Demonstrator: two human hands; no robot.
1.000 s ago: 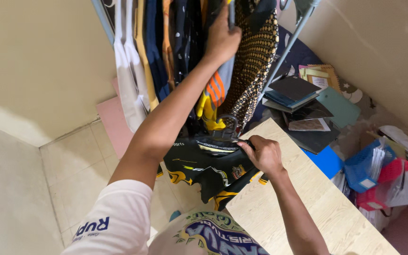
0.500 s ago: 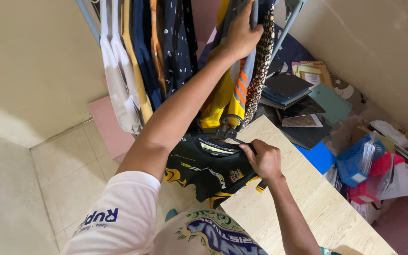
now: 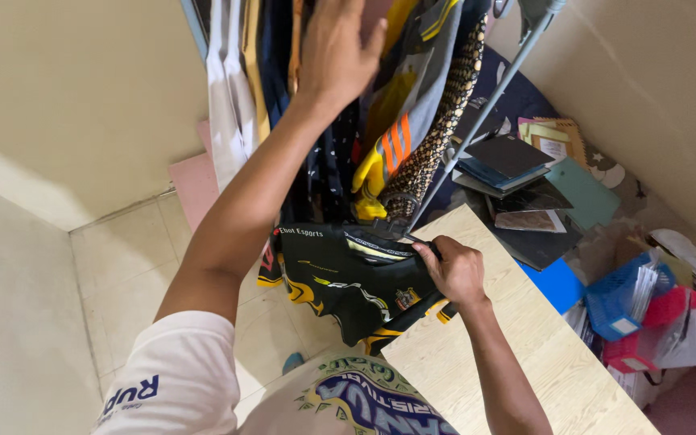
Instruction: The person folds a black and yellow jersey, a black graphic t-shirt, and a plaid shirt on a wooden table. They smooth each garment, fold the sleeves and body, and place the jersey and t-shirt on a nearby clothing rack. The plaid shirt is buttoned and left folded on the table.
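Right hand [image 3: 454,270]: closed in a fist on the collar end of a black jersey [image 3: 348,278] with yellow trim, holding it over the near edge of a pale wooden tabletop [image 3: 517,354]; the jersey hangs off that edge toward the tiled floor [image 3: 122,266]

Left hand [image 3: 336,48]: raised, fingers spread and open, palm pressed against the hanging clothes [image 3: 412,105] on a metal garment rack [image 3: 489,101]; it grips nothing that can be made out

Garment rack: holds a close row of hung garments, among them a white one [image 3: 227,105] at the left, dark ones in the middle, a yellow and grey top with orange stripes [image 3: 392,145], and a brown spotted piece [image 3: 445,129] at the right

Floor beyond the tabletop, right side:
- a loose stack of flat books and folders [image 3: 509,173], dark covers on top, a teal one [image 3: 582,193] beside them
- a blue plastic basket [image 3: 622,294], open-topped, with white papers standing in it
- a red basket or tray [image 3: 654,322] just beside the blue one, with more paper; its contents cannot be told further
- a flat blue sheet [image 3: 557,282] lying against the tabletop edge

Pink board [image 3: 195,181]: leans at the base of the cream wall, left of the rack

Person: white short sleeve [image 3: 175,379] on the left arm, printed shirt front at the bottom of the view
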